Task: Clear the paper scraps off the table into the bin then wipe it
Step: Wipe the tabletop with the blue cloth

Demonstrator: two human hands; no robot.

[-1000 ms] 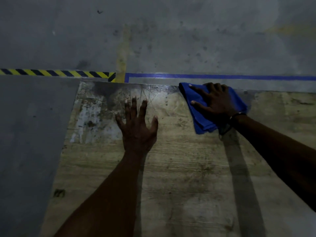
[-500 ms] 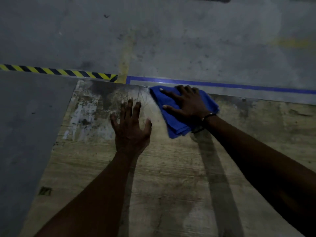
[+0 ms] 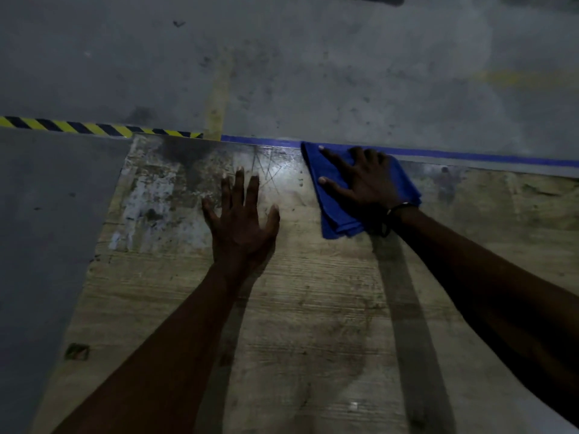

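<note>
Item: folded blue microfibre cloth (image 3: 338, 195), lying flat at the far edge of the worn, stained wooden table (image 3: 313, 292), its long axis running from the far edge back toward the person.

Holder: the right hand (image 3: 366, 180) is pressing down on the cloth with fingers spread and nearly straight, palm on top; nothing is being pinched or clenched, and the cloth is sitting directly under the hand, bare fabric showing to its left and near side.

Support: the left hand (image 3: 241, 220) is resting flat on the bare tabletop, fingers splayed, gripping nothing, well apart from the cloth and to its left.

Relation for the coming stroke: the right hand is the nearer one, already on the cloth; unwiped, blotchy surface is lying leftward, between cloth and left hand.

Status, as judged: no paper scraps are showing on the table; wiping appears to be under way.

Surroundings: grey concrete floor (image 3: 313, 64), yellow-and-black hazard tape (image 3: 94, 129), blue floor tape (image 3: 470, 156).
</note>
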